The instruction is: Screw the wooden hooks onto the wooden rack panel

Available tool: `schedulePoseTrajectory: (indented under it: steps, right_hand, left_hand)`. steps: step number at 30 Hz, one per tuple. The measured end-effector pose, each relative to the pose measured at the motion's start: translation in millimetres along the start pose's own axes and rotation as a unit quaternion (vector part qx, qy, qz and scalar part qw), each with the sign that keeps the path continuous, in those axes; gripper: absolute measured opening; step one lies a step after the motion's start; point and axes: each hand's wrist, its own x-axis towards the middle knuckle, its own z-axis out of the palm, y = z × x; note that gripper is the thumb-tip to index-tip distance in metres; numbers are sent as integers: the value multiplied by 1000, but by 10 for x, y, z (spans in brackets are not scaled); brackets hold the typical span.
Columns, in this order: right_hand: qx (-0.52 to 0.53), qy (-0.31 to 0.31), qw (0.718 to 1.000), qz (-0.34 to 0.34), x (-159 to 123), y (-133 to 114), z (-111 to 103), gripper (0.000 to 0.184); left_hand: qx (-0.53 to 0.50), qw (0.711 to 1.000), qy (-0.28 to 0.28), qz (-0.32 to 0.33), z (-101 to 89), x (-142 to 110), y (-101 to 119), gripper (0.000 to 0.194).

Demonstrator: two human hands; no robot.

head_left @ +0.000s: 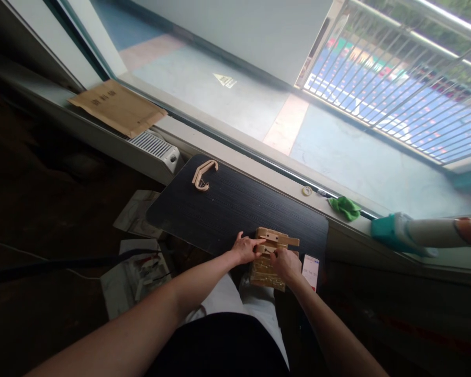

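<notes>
In front of my lap, a small wooden block [267,280] wrapped in shiny tape stands at the near edge of the dark table [235,212]. Light wooden strips with dark holes lie across its top, among them an upper strip [272,237]. My left hand [244,249] is open at the block's left side, its index finger stretched onto the strips and its thumb apart. Over the block's right side, my right hand [287,265] is closed in a pinch above the lower strip. A small dark tip shows by its fingers, too small to name.
On the table's far left lies a bent wooden piece [202,175]. A phone [310,271] rests right of the block. The window sill holds a tape roll [306,191], a green cloth [345,208] and a teal object [390,234]. A cardboard envelope [118,107] covers part of the radiator [153,145].
</notes>
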Motion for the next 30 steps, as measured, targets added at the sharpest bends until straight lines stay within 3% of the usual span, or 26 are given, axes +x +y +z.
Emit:
schedulePoseTrajectory:
  steps: [4, 10, 14, 19, 22, 26, 30]
  right_hand:
    - [-38, 13, 995, -95, -66, 38, -97, 30]
    - [-168, 46, 960, -221, -89, 24, -155, 26]
    - [-156, 56, 966, -199, -38, 15, -64, 25]
    - [-54, 52, 995, -59, -4, 76, 89, 27]
    - [-22, 37, 999, -18, -10, 96, 108, 31]
    - [-56, 45, 996, -53, -70, 94, 38, 25]
    - [-162, 65, 971, -165, -123, 3, -28, 25]
  left_hand:
    - [6, 1000, 7, 7, -22, -14, 19, 48]
    - [7, 1000, 4, 1, -8, -7, 11, 49]
    - [1, 1000, -1, 2, 13, 2, -8, 49]
    - [0, 1000, 1, -2, 28, 6, -14, 50]
    - [-6, 1000, 0, -3, 33, 7, -13, 50]
    - [-2, 1000, 4, -1, 33, 3, -13, 50]
    - [-2, 1000, 3, 0, 25, -8, -10, 50]
